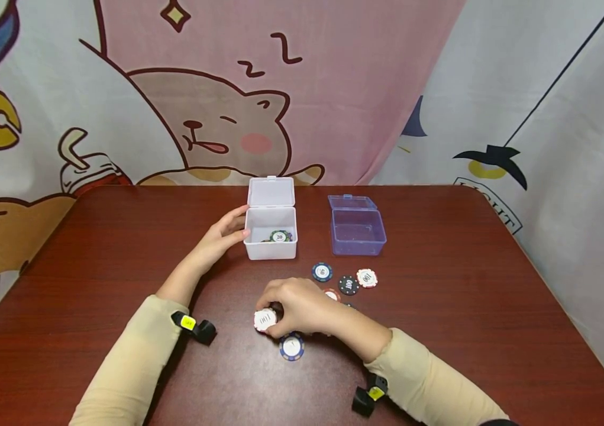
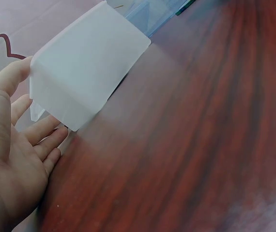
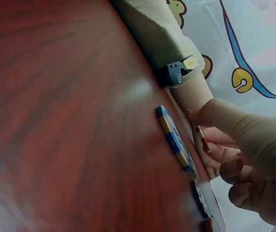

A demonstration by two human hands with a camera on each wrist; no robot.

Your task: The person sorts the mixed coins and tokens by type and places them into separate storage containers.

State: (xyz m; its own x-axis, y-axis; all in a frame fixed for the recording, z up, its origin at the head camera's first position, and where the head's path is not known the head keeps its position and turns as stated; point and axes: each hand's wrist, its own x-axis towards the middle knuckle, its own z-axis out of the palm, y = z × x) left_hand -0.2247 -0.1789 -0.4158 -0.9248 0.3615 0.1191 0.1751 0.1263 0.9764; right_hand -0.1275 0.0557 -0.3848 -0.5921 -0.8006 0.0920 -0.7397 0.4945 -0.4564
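Note:
My right hand (image 1: 302, 305) pinches a white poker chip (image 1: 265, 320) marked 100 between thumb and fingers. In the right wrist view, the pinched chip appears nearly edge-on, with red on its rim. Just below that hand lies a blue-rimmed chip (image 1: 292, 347), its blue and yellow edge showing in the right wrist view. My left hand (image 1: 222, 234) rests against the left side of an open white plastic box (image 1: 272, 251), fingers extended and thumb at its wall. Inside the box is a green-edged chip (image 1: 280, 236) marked 20, with others partly visible beneath it.
Right of the white box stands an open translucent blue box (image 1: 359, 247). Between it and my right hand lie a blue chip (image 1: 322, 272), a black chip (image 1: 348, 285), a white chip (image 1: 367, 278) and a partly covered red one (image 1: 332, 294). A printed curtain hangs behind the table.

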